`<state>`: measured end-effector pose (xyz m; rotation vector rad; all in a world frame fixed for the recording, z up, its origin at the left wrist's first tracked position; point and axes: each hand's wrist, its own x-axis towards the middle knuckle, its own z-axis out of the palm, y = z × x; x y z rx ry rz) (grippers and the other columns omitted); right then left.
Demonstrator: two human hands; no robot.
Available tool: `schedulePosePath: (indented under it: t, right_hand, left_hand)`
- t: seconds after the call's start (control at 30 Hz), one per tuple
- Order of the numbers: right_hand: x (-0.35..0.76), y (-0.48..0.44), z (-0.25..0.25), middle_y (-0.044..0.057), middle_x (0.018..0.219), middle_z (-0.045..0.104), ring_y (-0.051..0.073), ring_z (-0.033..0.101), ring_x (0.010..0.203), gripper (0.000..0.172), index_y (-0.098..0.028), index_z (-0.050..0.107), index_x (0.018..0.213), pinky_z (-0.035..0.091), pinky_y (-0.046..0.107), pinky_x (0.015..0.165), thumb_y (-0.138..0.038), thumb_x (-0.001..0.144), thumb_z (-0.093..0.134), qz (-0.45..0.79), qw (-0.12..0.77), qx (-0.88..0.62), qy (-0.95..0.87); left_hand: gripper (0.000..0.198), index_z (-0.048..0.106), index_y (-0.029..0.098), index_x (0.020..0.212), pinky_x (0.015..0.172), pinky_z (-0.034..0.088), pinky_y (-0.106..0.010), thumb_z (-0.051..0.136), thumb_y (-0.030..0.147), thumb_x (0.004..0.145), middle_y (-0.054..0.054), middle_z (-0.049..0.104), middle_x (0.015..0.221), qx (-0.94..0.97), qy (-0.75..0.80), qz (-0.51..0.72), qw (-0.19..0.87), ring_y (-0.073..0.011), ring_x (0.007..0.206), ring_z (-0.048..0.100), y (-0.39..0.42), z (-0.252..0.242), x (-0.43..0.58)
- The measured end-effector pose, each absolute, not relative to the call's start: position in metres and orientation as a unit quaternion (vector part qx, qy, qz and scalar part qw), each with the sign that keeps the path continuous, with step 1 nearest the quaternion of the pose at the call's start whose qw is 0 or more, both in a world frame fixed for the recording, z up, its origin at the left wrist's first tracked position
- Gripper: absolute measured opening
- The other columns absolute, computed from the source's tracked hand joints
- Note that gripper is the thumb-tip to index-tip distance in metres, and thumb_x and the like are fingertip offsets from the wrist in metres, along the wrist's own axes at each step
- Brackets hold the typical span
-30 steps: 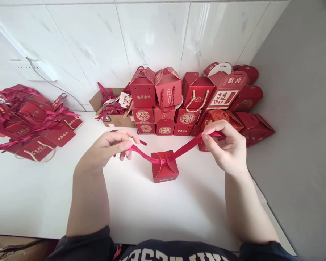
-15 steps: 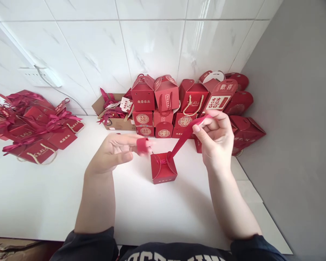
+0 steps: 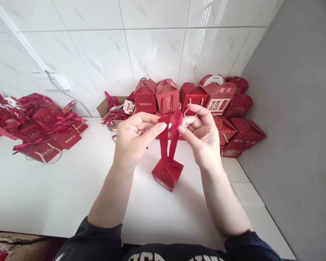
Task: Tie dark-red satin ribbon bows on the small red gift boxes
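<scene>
A small red gift box (image 3: 167, 177) stands on the white table, its curved top flaps folded together. From its top a red ribbon (image 3: 174, 143) rises in two strands that spread slightly apart. My left hand (image 3: 137, 136) pinches the left strand between thumb and fingers. Close beside it, my right hand (image 3: 202, 134) pinches the right strand, with its other fingers loosely curled. Both hands are above the box, and the strands are drawn up between them.
Red gift boxes (image 3: 145, 99) are stacked along the tiled wall, more at the right by the grey panel (image 3: 288, 127). An open cardboard box (image 3: 115, 125) holds ribbons and tags. Ribboned boxes (image 3: 67, 139) are heaped at left, below a wall socket (image 3: 50, 80) with a cable.
My left hand has moved right and up and now pinches a ribbon strand. My right hand has come left, closer to it. The gift box has turned, and both strands now stand upright.
</scene>
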<state>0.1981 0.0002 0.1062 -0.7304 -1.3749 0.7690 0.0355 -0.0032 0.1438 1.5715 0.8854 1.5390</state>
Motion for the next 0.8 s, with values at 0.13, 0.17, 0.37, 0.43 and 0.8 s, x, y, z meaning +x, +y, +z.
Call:
schedulePosePath:
  t: [0.13, 0.17, 0.37, 0.43, 0.8]
  right_hand:
    - [0.194, -0.003, 0.102, 0.001, 0.088, 0.061, 0.018, 0.063, 0.087, 0.042, -0.031, 0.044, 0.125, 0.055, 0.036, 0.082, -0.039, 0.088, 0.062, 0.353, 0.645, -0.297, -0.61]
    - [0.193, -0.003, 0.101, 0.001, 0.089, 0.061, 0.018, 0.063, 0.087, 0.041, -0.031, 0.044, 0.125, 0.055, 0.036, 0.083, -0.038, 0.088, 0.062, 0.355, 0.644, -0.294, -0.61]
    - [0.19, -0.004, 0.104, 0.002, 0.093, 0.062, 0.018, 0.064, 0.089, 0.039, -0.03, 0.044, 0.123, 0.055, 0.037, 0.085, -0.035, 0.089, 0.061, 0.356, 0.647, -0.294, -0.607]
    - [0.189, -0.004, 0.105, 0.002, 0.093, 0.062, 0.018, 0.064, 0.089, 0.038, -0.03, 0.045, 0.123, 0.055, 0.037, 0.085, -0.034, 0.089, 0.062, 0.352, 0.652, -0.292, -0.605]
    - [0.203, -0.006, 0.13, 0.002, 0.086, 0.062, 0.017, 0.063, 0.081, 0.018, -0.026, 0.061, 0.089, 0.054, 0.033, 0.072, -0.043, 0.09, 0.061, 0.275, 0.641, -0.341, -0.63]
  left_hand:
    - [0.016, 0.067, 0.022, 0.085, 0.083, 0.056, -0.035, 0.075, 0.033, 0.077, -0.002, 0.075, 0.1, 0.595, 0.324, 0.607, 0.415, -0.0204, 0.095, 0.07, 0.006, 0.13, 0.043]
    - [0.017, 0.067, 0.022, 0.086, 0.082, 0.056, -0.035, 0.074, 0.034, 0.078, -0.003, 0.075, 0.099, 0.592, 0.321, 0.6, 0.432, -0.0202, 0.094, 0.07, 0.007, 0.129, 0.043]
    - [0.018, 0.064, 0.02, 0.081, 0.076, 0.055, -0.033, 0.075, 0.034, 0.077, 0.0, 0.073, 0.081, 0.58, 0.32, 0.581, 0.473, -0.0174, 0.082, 0.07, 0.012, 0.13, 0.046]
    - [0.018, 0.064, 0.02, 0.078, 0.074, 0.055, -0.031, 0.077, 0.033, 0.075, 0.001, 0.072, 0.077, 0.575, 0.322, 0.59, 0.467, -0.0159, 0.079, 0.069, 0.013, 0.131, 0.047]
    - [0.018, 0.065, 0.019, 0.077, 0.073, 0.056, -0.034, 0.079, 0.029, 0.072, 0.0, 0.073, 0.077, 0.616, 0.356, 0.595, 0.375, -0.018, 0.077, 0.071, 0.002, 0.148, 0.057]
